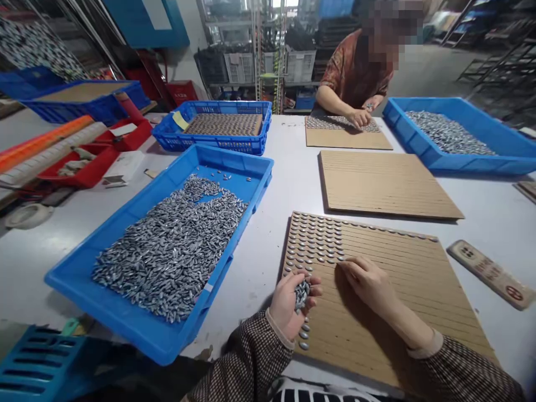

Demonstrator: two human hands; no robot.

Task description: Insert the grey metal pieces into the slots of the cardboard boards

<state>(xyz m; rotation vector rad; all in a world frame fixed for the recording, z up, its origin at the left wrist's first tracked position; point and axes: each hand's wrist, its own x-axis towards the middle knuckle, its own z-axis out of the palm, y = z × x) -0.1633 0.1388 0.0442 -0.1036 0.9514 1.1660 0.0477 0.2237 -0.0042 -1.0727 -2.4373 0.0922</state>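
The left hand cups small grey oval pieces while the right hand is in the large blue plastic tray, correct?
No: the head view shows the right hand at the lined brown rectangular board, not in the large blue plastic tray. The left hand does cup small grey oval pieces.

On the table (288, 178), a tray (75, 273) of pieces (167, 251) is sitting left of the near board (435, 290), with a basket (209, 146) standing behind that tray. Other pieces (316, 237) are lying in rows on the board's left part, while an oblong object (489, 273) is resting to its right. Behind that board a middle board (385, 181) is lying, then a far board (347, 139), a second tray (473, 163) standing to the latter's right.
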